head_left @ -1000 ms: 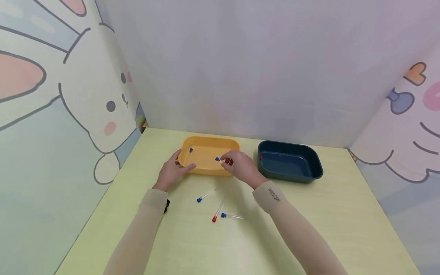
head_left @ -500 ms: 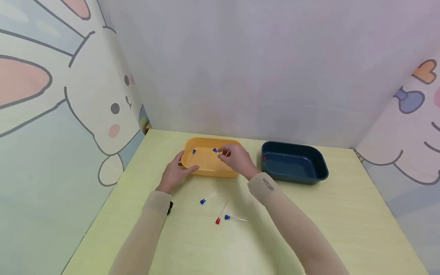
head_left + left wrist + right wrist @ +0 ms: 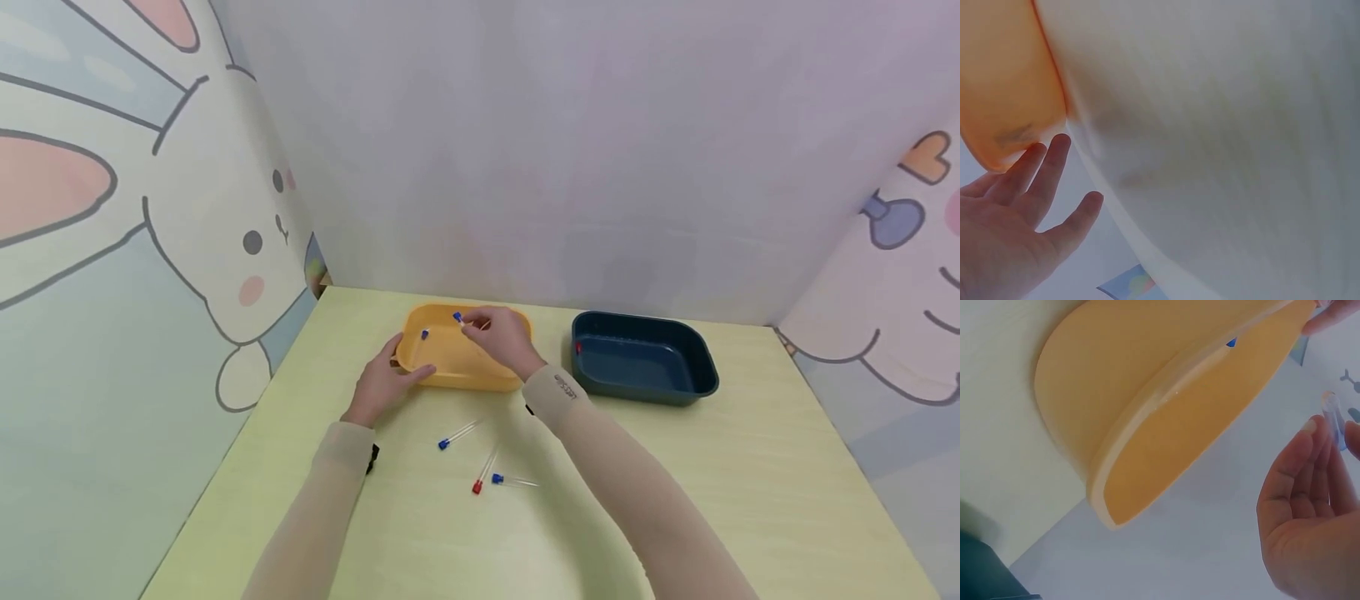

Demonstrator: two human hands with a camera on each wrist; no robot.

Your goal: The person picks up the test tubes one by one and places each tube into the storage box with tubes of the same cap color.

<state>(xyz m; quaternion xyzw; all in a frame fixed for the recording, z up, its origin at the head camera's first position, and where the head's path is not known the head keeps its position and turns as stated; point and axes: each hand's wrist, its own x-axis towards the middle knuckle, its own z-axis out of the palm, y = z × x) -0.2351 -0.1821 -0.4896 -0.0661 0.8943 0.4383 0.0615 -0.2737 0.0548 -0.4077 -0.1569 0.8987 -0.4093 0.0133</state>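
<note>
My right hand [image 3: 501,337] pinches a small clear tube with a blue cap [image 3: 457,317] between thumb and fingers, above the inside of a yellow plastic bin [image 3: 472,382]. In the right wrist view, the clear tube [image 3: 1333,415] sticks out from the fingertips. My left hand [image 3: 381,385] rests against the bin's left end, its thumb over the near rim. The left wrist view shows that hand's fingers [image 3: 1050,175] fairly straight, touching the outer wall. Inside the bin at the left is another blue cap [image 3: 424,334]; any tube on it is too faint to see.
A dark blue bin [image 3: 645,393] stands to the right with a red-capped piece [image 3: 578,348] at its left wall. In front lie two blue-capped tubes [image 3: 459,434] [image 3: 516,481] and a red-capped tube [image 3: 485,471]. A curtain backs the table.
My right hand has moved left and farther away over the yellow bin, carrying the blue-capped tube with it. The left hand has stayed at the bin's left end. The head view has shifted slightly.
</note>
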